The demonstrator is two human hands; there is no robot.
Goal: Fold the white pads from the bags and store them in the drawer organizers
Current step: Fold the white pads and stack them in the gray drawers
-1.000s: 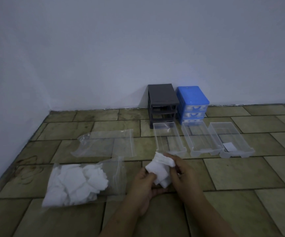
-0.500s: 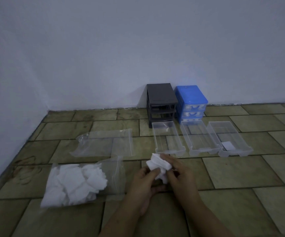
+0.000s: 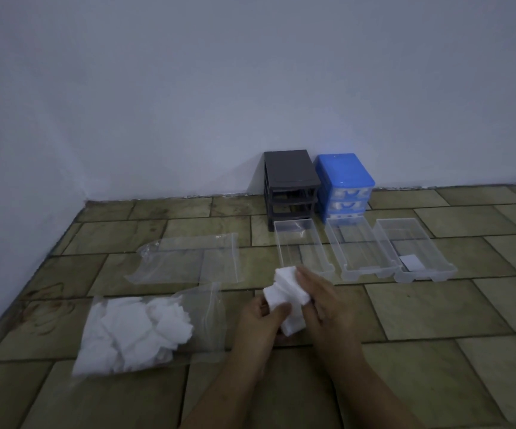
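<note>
White pads point(image 3: 287, 297), partly hidden, are pinched in the grip of left hand point(image 3: 261, 323) and right hand point(image 3: 323, 301).

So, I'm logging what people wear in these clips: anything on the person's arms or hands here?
Nothing visible. Both forearms are bare to the frame's bottom edge, with no sleeves. The left hand and right hand show no gloves, rings, watch or bands, though the light is dim.

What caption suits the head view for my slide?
Both hands fold a white pad near clear drawers.
</note>
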